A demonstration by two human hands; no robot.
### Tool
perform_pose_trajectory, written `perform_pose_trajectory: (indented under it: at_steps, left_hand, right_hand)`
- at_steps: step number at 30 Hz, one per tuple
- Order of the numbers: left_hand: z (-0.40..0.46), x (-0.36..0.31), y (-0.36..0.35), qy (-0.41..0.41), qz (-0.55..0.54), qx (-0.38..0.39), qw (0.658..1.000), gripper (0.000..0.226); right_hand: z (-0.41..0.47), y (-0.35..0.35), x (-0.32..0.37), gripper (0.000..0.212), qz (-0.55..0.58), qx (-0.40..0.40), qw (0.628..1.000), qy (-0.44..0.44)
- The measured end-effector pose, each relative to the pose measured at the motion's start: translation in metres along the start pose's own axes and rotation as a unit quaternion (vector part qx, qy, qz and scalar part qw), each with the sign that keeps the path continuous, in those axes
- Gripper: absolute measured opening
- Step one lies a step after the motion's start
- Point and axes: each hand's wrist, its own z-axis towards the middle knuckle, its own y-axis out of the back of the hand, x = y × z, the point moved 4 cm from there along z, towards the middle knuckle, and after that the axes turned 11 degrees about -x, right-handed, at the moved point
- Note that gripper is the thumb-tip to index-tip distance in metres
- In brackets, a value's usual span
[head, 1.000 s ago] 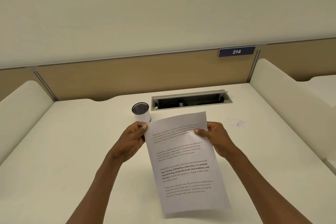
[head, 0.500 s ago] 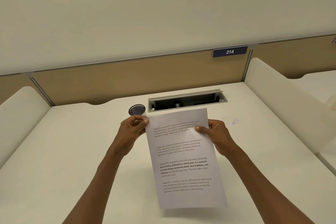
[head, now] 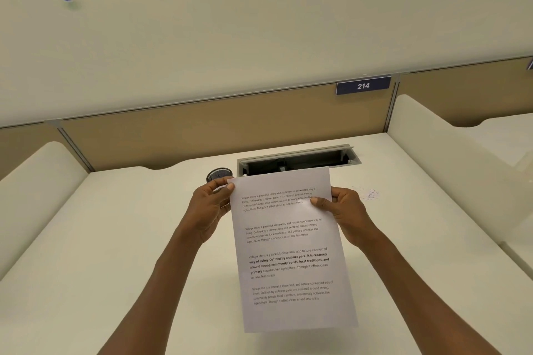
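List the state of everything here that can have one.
Printed sheet, unfolded, held up off the desk, text facing the camera.
Left hand, pinches the sheet's upper left edge.
Right hand, pinches the sheet's upper right edge.
Cable hatch, open.
Dark-topped container, on the desk behind the left hand, mostly hidden.

cream wall | tan partition | white desk | sign 214
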Motion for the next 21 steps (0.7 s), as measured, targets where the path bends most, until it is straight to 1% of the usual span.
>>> perform_pose_trajectory:
  at_steps: [3,7,12,17,19,21]
  left_hand:
    - [-0.002,0.001,-0.001,-0.010,0.007,-0.015,1.000,0.012]
    - [-0.008,-0.002,-0.002,-0.044,0.010,-0.043,0.998,0.009]
    - [-0.016,-0.006,-0.006,-0.067,-0.008,-0.053,0.996,0.011]
    - [-0.026,-0.009,-0.012,-0.068,-0.035,-0.030,0.997,0.023]
    - [-0.031,-0.008,-0.013,-0.062,-0.015,-0.013,0.998,0.027]
    - [-0.035,-0.005,-0.014,-0.061,0.017,0.002,0.998,0.026]
  right_hand:
    - [-0.001,-0.001,0.004,0.027,0.001,0.005,1.000,0.003]
    - [-0.002,0.001,0.005,0.028,-0.011,0.006,1.000,0.010]
    - [-0.004,0.007,0.008,0.029,-0.008,-0.001,1.000,0.023]
    - [-0.004,0.011,0.015,0.025,0.050,-0.011,0.999,0.011]
    - [-0.005,0.012,0.019,0.025,0.063,-0.015,0.998,0.006]
    - [-0.005,0.013,0.021,0.025,0.077,-0.017,0.997,0.002]
